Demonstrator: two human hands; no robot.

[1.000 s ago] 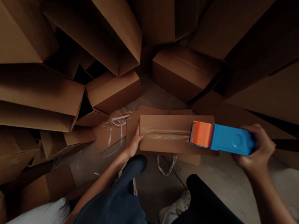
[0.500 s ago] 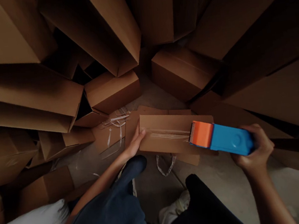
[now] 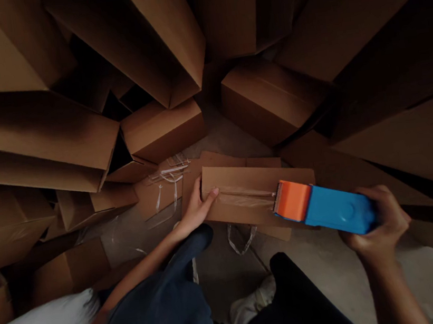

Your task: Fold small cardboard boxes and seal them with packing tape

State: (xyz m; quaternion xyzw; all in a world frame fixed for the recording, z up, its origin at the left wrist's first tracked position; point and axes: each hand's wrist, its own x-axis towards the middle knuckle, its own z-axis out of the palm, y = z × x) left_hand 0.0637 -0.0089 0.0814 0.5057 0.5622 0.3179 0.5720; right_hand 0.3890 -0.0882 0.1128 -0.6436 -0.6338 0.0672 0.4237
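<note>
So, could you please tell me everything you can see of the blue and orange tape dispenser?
The tape dispenser looks like smooth plastic: a blue body and an orange head ending in a toothed edge. It lies nearly level, head pointing left, over the right end of a flat cardboard box. The right hand grips its rear. A strip of clear tape runs from the head leftward to the left hand.
</note>
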